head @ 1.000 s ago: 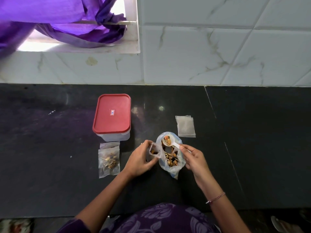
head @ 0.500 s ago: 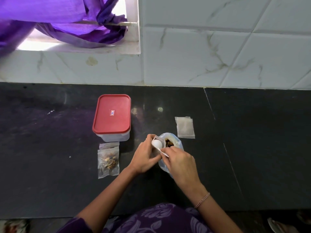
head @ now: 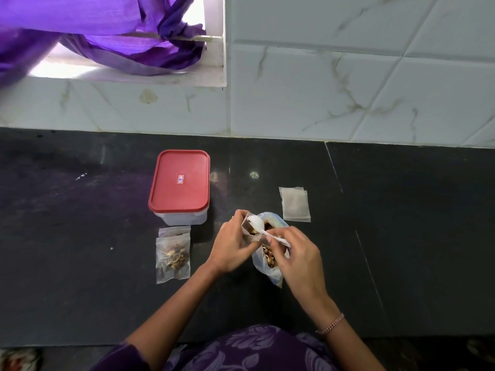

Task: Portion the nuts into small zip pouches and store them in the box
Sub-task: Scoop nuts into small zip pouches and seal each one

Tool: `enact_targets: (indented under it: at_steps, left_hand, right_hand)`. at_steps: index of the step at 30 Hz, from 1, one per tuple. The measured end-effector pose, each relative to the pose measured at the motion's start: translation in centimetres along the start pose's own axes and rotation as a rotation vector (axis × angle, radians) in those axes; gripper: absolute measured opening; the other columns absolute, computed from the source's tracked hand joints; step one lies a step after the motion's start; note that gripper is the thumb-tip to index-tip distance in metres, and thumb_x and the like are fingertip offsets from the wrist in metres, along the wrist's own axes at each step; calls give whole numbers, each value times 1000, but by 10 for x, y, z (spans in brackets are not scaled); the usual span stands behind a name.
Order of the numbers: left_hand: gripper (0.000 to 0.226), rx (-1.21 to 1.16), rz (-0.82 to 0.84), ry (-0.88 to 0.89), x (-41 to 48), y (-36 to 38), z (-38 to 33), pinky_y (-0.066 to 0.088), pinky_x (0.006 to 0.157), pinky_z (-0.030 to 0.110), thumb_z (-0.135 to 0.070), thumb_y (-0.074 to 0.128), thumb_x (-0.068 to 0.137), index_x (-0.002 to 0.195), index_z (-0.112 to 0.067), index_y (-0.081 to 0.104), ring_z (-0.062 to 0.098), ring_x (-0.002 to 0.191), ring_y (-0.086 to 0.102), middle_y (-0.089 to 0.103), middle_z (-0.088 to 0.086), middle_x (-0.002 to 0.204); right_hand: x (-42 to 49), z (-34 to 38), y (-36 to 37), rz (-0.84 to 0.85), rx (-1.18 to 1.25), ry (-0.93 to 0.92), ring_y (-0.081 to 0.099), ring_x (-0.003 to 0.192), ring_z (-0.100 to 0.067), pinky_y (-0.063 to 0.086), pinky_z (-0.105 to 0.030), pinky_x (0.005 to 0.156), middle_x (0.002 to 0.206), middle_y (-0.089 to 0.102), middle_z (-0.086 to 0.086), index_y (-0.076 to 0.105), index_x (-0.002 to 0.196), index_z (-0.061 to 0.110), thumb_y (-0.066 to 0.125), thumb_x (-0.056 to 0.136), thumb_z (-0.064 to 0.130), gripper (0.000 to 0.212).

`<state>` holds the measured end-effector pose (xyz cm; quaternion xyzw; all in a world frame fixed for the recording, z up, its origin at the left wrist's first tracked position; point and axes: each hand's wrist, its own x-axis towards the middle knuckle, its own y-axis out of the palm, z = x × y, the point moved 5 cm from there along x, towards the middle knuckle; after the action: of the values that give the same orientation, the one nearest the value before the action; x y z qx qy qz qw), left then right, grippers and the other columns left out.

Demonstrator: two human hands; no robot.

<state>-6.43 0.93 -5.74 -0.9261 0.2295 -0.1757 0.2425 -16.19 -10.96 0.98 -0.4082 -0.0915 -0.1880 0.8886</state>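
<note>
My left hand (head: 232, 245) holds a small clear zip pouch (head: 249, 233) open above the counter. My right hand (head: 297, 261) pinches the handle of a white plastic spoon (head: 256, 223), whose bowl is turned over at the pouch's mouth. Some nuts show inside the pouch. Under both hands lies a clear plastic bag of mixed nuts (head: 269, 259), partly hidden by my fingers. A filled zip pouch (head: 173, 255) lies flat to the left. The box with a red lid (head: 180, 183) stands shut behind it.
A small stack of empty zip pouches (head: 294, 203) lies to the right of the nut bag. The dark stone counter (head: 401, 223) meets a tiled wall (head: 348, 76) at the back. Purple cloth (head: 107, 28) hangs at a window ledge, top left.
My right hand brought the loaded spoon from over the nut bag to the small pouch and tipped it there; the spoon's bowl now faces down. My left hand stayed holding the pouch.
</note>
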Motion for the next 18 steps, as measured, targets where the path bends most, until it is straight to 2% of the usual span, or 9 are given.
enact_targets:
  at_steps: [2, 6, 9, 11, 14, 16, 18]
  left_hand:
    - [40, 24, 1, 20, 0, 0, 0, 51, 70, 38, -42, 64, 75, 105, -24, 45, 9, 80, 61, 63, -11, 91]
    - [41, 87, 1, 45, -2, -1, 3, 49, 75, 41, -46, 64, 81, 108, -19, 49, 12, 81, 59, 61, -10, 94]
    - [40, 103, 14, 60, -2, -2, 4, 46, 78, 36, -47, 63, 80, 106, -21, 47, 9, 81, 57, 60, -11, 94]
    - [41, 133, 35, 68, -3, 0, 4, 44, 82, 35, -52, 59, 80, 106, -21, 47, 8, 81, 56, 59, -11, 94]
    - [44, 125, 27, 53, -3, -1, 4, 44, 81, 33, -55, 56, 83, 109, -21, 48, 6, 80, 55, 57, -12, 93]
    - [40, 122, 37, 58, -2, -1, 4, 42, 80, 32, -52, 57, 80, 105, -22, 47, 5, 80, 55, 59, -12, 93]
    - [38, 146, 66, 68, -3, 1, 4, 42, 83, 33, -51, 57, 80, 104, -23, 45, 5, 81, 55, 60, -11, 93]
  right_hand:
    - [-1, 4, 2, 27, -199, -132, 56, 84, 1, 49, -10, 69, 92, 65, 8, 70, 99, 18, 69, 84, 21, 16]
    - [-2, 12, -8, -71, -296, -229, 50, 78, -6, 39, -8, 63, 88, 61, 3, 70, 109, 13, 62, 86, 18, 25]
    - [-2, 11, -2, 37, -423, -290, 51, 73, -6, 36, -9, 53, 82, 60, 6, 73, 103, 18, 73, 79, 19, 24]
    - [-1, 10, -3, 42, -431, -314, 51, 73, -7, 40, -13, 50, 81, 59, 6, 73, 103, 19, 75, 78, 18, 24]
    - [-1, 14, -10, 1, -420, -384, 51, 74, -10, 43, -16, 53, 82, 61, 4, 72, 107, 17, 70, 81, 17, 25]
    - [-2, 15, -6, 86, -511, -430, 52, 74, -9, 41, -16, 52, 80, 62, 6, 73, 102, 21, 75, 76, 21, 25]
    - [2, 10, -6, 131, -474, -344, 52, 73, -5, 37, -12, 53, 79, 62, 11, 74, 98, 26, 74, 77, 24, 21]
